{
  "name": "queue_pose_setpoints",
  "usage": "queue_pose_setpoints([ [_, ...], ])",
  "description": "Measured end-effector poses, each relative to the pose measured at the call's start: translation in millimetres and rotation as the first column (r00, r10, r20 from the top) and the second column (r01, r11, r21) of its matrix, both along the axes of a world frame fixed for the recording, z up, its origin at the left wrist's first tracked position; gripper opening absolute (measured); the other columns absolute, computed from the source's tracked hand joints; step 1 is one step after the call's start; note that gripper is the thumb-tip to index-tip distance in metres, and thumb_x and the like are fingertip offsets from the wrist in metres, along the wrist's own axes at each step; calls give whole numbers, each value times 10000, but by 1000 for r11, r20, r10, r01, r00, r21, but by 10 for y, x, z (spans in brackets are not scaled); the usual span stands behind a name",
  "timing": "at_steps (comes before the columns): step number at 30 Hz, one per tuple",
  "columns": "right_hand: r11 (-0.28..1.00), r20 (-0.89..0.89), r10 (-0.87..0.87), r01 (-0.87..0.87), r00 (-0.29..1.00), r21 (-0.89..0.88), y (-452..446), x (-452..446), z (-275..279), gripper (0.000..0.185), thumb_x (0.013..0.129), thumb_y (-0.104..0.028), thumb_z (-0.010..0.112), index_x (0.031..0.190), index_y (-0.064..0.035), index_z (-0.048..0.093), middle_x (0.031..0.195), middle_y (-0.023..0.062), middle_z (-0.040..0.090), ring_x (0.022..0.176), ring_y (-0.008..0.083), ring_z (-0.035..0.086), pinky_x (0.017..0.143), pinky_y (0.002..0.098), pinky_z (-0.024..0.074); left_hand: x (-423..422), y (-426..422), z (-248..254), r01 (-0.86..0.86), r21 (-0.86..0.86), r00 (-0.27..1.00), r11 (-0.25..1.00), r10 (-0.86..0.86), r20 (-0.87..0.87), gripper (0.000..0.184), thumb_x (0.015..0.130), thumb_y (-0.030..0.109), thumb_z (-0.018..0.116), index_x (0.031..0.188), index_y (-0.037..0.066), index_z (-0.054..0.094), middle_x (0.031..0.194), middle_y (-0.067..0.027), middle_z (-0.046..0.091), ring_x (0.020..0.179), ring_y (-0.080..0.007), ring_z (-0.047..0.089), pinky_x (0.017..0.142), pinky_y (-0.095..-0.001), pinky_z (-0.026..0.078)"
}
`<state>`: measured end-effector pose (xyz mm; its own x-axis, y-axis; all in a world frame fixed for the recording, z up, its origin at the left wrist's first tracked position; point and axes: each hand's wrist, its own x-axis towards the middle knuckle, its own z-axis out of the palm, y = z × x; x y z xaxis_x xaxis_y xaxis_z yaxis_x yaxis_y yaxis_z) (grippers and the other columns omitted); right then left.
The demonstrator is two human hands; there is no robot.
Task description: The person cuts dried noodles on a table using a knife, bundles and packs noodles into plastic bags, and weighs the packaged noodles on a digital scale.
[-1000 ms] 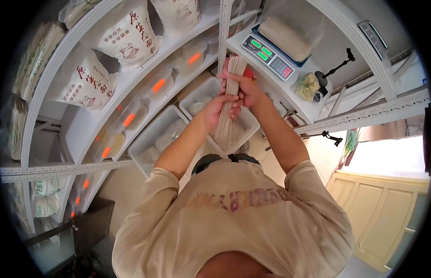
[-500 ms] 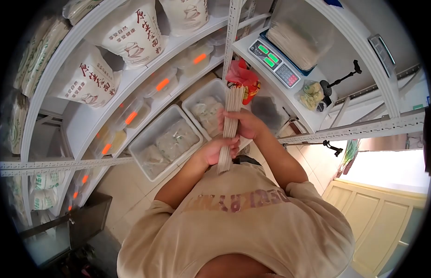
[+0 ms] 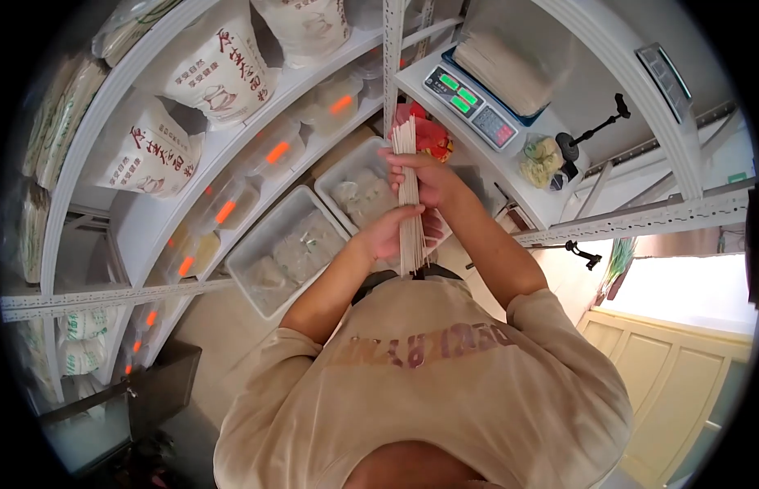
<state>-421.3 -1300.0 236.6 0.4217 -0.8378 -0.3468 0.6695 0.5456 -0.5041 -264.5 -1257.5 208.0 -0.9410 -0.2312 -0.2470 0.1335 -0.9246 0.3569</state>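
A long bundle of thin pale sticks or dry noodles (image 3: 409, 196) is held upright in front of my shirt. Around its upper part my right hand (image 3: 424, 175) is closed. My left hand (image 3: 388, 235) grips lower down, thumb across the bundle and some fingers spread behind it. The strands fan out slightly at the top end. Behind the bundle are a red plastic bag (image 3: 428, 137) and a white bin (image 3: 355, 183) with clear bags inside. A digital scale (image 3: 471, 106) carries a large bag of pale strands (image 3: 506, 72).
Another white bin (image 3: 282, 253) with bagged goods stands on the floor at left. Shelves (image 3: 151, 220) hold flour sacks (image 3: 225, 69) and clear containers with orange labels. A bag of yellowish-green pieces (image 3: 541, 161) lies beside the scale. A cream door (image 3: 665, 367) is at lower right.
The bundle first came down toward my shirt, then rose a little and now stands more upright. Both hands stay on it, with my left fingers looser. The camera view has shifted slightly.
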Motion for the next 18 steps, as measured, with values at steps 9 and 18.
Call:
queue_pose_setpoints([
  [9,990,-26,95,-91,995,111,321,-284,-399,264,905,-95,657,1148,-36,573,794,33,565,708,158,577,650,328,515,-249,425,-274,-123,-21,986,992,125,108,152,968,236,636,955,107,558,753,-5,494,699,-155,524,653,-323,472],
  [18,912,-298,229,-311,927,-267,-185,-623,178,468,914,-192,713,1298,21,550,985,112,672,928,211,661,835,361,542,-631,0,79,-328,-160,934,931,345,89,129,1008,257,571,965,137,549,698,11,471,609,-130,470,597,-301,417],
])
